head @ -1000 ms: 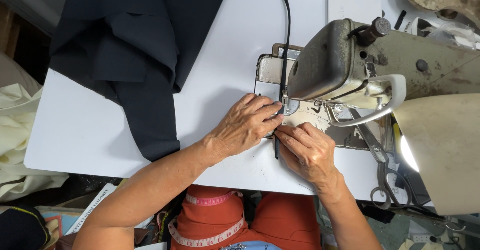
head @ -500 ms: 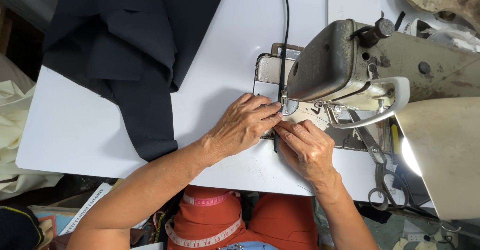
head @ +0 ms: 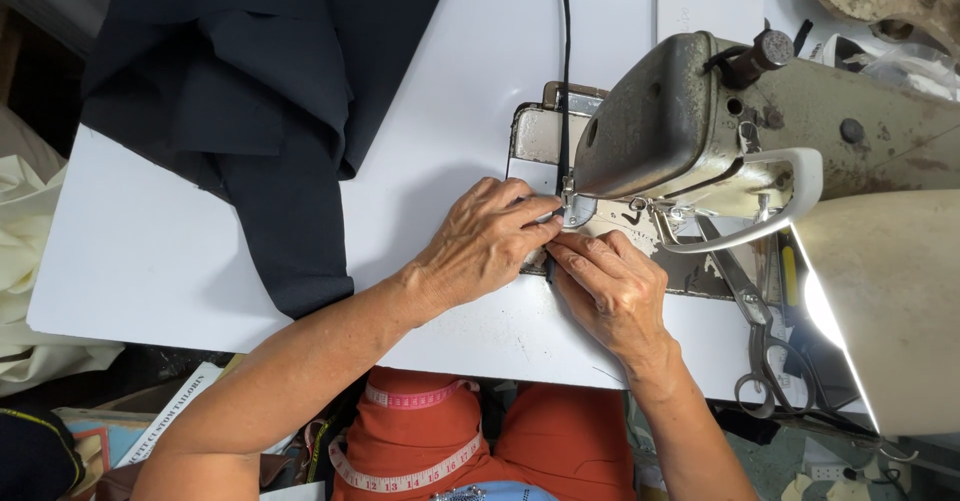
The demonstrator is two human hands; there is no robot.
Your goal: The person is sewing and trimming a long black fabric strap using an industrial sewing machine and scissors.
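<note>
Both hands, left (head: 480, 246) and right (head: 612, 286), fingers pressed flat on a narrow dark strip (head: 549, 265) beneath the sewing machine (head: 680, 131) on the white bench (head: 450, 91).

Bright, sharp view, lamp (head: 880, 301) glare at right, soft shadows under hands

A white printed sheet (head: 165, 416) with dark lettering lies tilted at the lower left of the frame, below the table edge. Beside it, further left, a blue and orange printed paper (head: 95, 439) shows partly. No screens or packages show.
</note>
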